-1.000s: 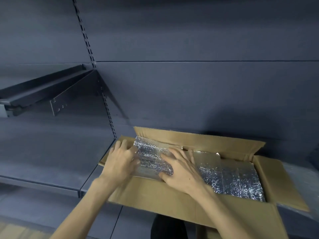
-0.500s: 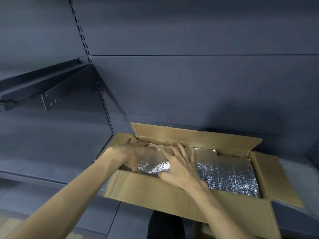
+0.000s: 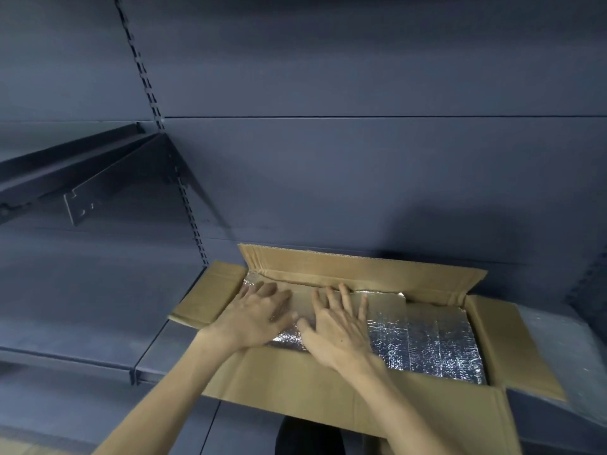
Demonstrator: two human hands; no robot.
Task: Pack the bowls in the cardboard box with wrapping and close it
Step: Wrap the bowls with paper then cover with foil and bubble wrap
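An open cardboard box (image 3: 295, 382) sits on a dark shelf with all its flaps spread outward. Silver foil wrapping (image 3: 433, 343) lies flat across the inside and hides whatever is under it; no bowls show. My left hand (image 3: 256, 313) lies flat on the wrapping at the box's left end, fingers spread. My right hand (image 3: 338, 323) presses flat on the wrapping just beside it, fingers straight and pointing toward the back flap (image 3: 361, 270).
The box rests on a grey metal shelf (image 3: 98, 307) against a dark back panel. A slanted empty shelf on a bracket (image 3: 82, 178) hangs at upper left. A sheet of clear wrap (image 3: 565, 356) lies right of the box.
The raised left end of the foil wrapping has been folded down flat into the box. Both hands moved from gripping its edge to pressing on top of it.
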